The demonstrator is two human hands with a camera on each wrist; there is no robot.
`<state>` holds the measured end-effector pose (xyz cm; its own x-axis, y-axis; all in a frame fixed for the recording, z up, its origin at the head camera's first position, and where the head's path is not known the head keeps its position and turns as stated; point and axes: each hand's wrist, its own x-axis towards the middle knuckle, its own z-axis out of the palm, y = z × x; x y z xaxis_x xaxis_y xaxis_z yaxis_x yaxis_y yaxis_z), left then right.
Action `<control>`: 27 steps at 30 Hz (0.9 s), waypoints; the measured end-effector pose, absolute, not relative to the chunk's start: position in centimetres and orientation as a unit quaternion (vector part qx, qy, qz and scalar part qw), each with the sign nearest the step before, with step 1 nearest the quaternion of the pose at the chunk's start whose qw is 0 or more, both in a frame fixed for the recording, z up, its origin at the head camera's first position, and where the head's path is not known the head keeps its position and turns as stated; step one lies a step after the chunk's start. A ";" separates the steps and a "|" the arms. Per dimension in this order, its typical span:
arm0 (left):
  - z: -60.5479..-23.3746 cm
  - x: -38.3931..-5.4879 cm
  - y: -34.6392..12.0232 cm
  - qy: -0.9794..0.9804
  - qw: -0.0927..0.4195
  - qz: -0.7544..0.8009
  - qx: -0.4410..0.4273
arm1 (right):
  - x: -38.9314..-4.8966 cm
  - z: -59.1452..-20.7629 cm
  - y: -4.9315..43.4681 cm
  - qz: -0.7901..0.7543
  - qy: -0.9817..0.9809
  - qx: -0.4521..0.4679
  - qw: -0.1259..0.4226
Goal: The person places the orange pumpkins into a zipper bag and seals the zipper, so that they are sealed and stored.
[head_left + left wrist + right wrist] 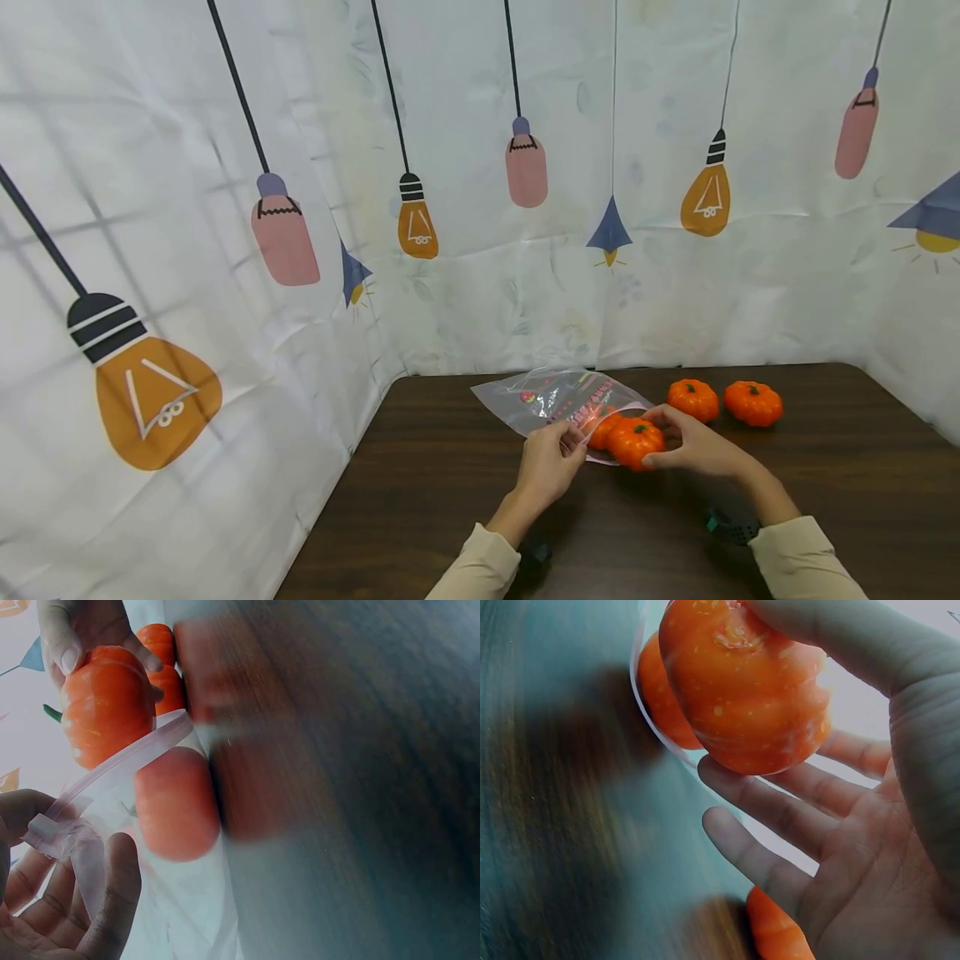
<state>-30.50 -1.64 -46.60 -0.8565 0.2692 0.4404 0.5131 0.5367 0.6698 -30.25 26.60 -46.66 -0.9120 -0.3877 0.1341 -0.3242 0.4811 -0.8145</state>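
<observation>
Evidently both hands were busy at the mouth of a clear plastic bag (536, 402), which lay on the dark wooden table (420, 500) with its printed side up. The left hand (547, 462) pinched the bag's pink-edged rim (124, 760) between thumb and fingers, the small white slider (45, 827) showing just beside the fingertips in the left wrist view. The right hand (701, 450) had hold of an orange pumpkin (636, 443) — thumb on one side, fingers on the other, spread about as wide as the pumpkin itself — while the two lowest fingers in the right wrist view reached out loosely below it. That pumpkin was right at the bag's opening, its green stem (52, 713) showing in the left wrist view; whether any part of it had passed the rim, one could not tell. A second pumpkin (178, 804) lay inside the bag, close to the opening. Two more, a nearer-in one (693, 401) and an outer one (753, 404), sat side by side on the table beyond the right hand, to the right of the bag. Behind the table hung a white cloth (480, 308) printed with lamps and bulbs.
</observation>
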 end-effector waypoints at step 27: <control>-46.7 -30.4 -1.6 -0.862 0.149 -0.421 -0.241 | -30.9 -48.1 24.3 -0.402 0.901 -0.153 -0.050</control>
<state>-30.43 -1.64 -46.67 -0.8394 0.2898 0.4598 0.5408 0.5297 0.6534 -30.88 24.31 -48.09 -0.9484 -0.2355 0.2126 -0.3154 0.6295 -0.7101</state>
